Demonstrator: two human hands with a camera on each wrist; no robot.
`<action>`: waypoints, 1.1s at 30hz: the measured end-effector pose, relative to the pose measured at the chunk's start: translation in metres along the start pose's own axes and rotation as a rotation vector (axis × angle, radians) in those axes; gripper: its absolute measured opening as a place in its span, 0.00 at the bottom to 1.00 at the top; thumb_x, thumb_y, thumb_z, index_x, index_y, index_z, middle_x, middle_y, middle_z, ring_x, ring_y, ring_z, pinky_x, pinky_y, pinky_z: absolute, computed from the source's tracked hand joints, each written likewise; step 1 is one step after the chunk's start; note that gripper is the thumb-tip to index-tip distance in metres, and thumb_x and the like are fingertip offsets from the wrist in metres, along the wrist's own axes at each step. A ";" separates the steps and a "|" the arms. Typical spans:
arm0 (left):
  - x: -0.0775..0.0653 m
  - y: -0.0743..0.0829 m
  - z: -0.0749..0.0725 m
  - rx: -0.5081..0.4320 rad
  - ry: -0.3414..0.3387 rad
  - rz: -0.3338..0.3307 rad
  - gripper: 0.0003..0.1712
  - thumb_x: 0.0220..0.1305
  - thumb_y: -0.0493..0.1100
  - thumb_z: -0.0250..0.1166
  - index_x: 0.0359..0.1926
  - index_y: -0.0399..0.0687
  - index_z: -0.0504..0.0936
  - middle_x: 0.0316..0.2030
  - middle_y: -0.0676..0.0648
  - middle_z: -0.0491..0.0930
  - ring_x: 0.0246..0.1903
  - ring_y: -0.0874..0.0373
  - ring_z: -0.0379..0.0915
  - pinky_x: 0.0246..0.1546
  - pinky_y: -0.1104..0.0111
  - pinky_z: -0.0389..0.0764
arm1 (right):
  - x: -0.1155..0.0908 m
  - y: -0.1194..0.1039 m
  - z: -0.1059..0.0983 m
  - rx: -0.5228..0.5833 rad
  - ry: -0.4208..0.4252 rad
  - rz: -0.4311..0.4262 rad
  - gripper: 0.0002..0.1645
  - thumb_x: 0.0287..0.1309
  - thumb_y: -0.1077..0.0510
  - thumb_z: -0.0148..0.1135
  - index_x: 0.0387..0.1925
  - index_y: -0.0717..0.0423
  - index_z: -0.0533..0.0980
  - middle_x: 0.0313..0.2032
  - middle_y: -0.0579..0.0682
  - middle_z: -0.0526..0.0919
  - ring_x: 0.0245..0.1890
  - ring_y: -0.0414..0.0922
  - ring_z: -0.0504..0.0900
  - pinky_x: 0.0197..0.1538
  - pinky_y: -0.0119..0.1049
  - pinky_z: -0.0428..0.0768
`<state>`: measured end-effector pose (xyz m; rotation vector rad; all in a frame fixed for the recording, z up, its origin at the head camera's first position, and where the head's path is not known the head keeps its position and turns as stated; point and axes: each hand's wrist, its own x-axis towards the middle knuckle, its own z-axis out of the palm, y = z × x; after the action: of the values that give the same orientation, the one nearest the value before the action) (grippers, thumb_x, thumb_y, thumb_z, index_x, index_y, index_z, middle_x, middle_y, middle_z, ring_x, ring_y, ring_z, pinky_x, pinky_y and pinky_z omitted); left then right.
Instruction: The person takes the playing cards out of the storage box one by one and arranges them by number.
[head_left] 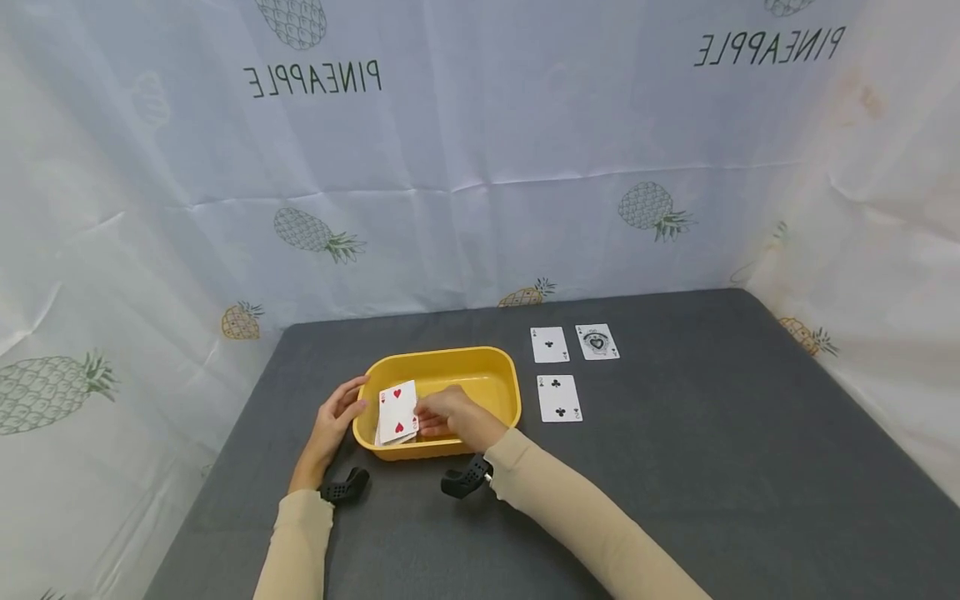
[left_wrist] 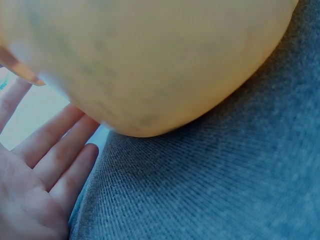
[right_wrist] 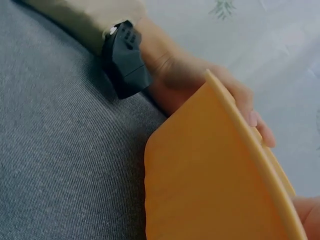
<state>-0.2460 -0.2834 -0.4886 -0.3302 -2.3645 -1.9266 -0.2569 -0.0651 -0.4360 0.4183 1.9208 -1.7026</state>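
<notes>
In the head view, a yellow plastic tray (head_left: 482, 367) stands on the dark table. Inside its left end lie several playing cards, topped by a two of hearts (head_left: 397, 400). My right hand (head_left: 459, 417) reaches over the near rim and pinches that card's right edge. My left hand (head_left: 333, 421) rests at the tray's left end, thumb and index finger over the rim. The left wrist view shows its other fingers (left_wrist: 62, 155) fairly straight against the outer wall. Only part of my right hand (right_wrist: 309, 216) shows in the right wrist view.
Right of the tray lie three face-up cards: an ace of clubs (head_left: 550, 350), a card with an ornate black emblem (head_left: 592, 333) and a two of clubs (head_left: 558, 400). A pineapple-print curtain (head_left: 480, 242) hangs behind the grey tabletop (head_left: 712, 433).
</notes>
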 end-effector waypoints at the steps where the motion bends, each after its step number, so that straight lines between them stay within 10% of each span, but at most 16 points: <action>1: 0.000 0.000 0.000 -0.002 0.000 -0.001 0.26 0.71 0.38 0.54 0.66 0.31 0.64 0.48 0.72 0.75 0.49 0.81 0.72 0.47 0.85 0.74 | 0.000 -0.001 0.000 -0.026 0.013 -0.004 0.07 0.54 0.63 0.66 0.35 0.64 0.82 0.20 0.51 0.79 0.16 0.40 0.78 0.23 0.26 0.79; 33: 0.002 -0.002 -0.001 0.007 0.020 -0.017 0.26 0.70 0.40 0.56 0.65 0.33 0.65 0.47 0.74 0.75 0.49 0.82 0.72 0.47 0.86 0.74 | -0.023 -0.010 -0.057 -0.047 -0.146 -0.180 0.11 0.59 0.62 0.62 0.38 0.69 0.80 0.20 0.49 0.78 0.16 0.38 0.80 0.35 0.35 0.85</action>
<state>-0.2487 -0.2841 -0.4898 -0.2904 -2.3693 -1.9189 -0.2545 -0.0080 -0.4107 0.1019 1.9361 -1.7435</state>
